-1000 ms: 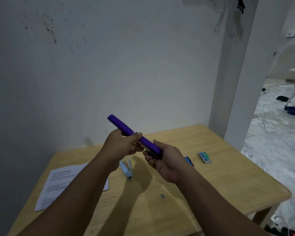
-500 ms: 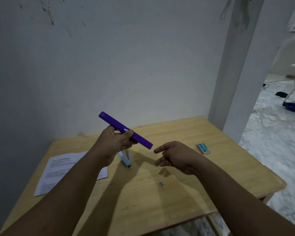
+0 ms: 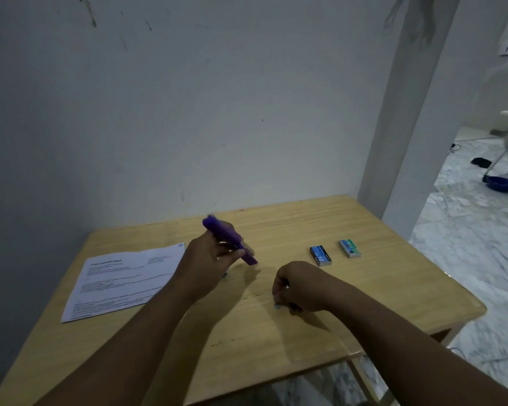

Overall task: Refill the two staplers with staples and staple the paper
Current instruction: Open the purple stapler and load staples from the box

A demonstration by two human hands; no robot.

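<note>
We see a big wooden table (image 3: 379, 291) pushed up against a pale wall (image 3: 217, 98). A white pillar (image 3: 408, 127) stands at the far right corner of the table. Past it is a marble floor (image 3: 467, 244) with a blue bowl (image 3: 502, 183) on it, far away.

On the left side of the table lies a paper (image 3: 121, 279) with printed lines. It lies flat, and our left arm crosses over its right edge.

Our left hand (image 3: 206, 262) is up above the table, just right of the paper. Its fingers and thumb are wrapped around the purple stapler (image 3: 228, 238). The stapler is tilted, with its far end higher and its near end pointing down to the right. It looks a little blurry. A tiny bit of something pale peeks out under this hand, but we cannot tell what it is.

Our right hand (image 3: 296, 288) is low at the middle of the table, near the wood. Its fingers are curled in and down. A small light speck (image 3: 277, 307) shows at the fingertips, but we cannot tell if the fingers pinch it.

Two small boxes sit well to the right of the hands. The blue box (image 3: 320, 255) is nearer to us. The green box (image 3: 349, 248) is just beside it, on its right. They do not touch.
</note>
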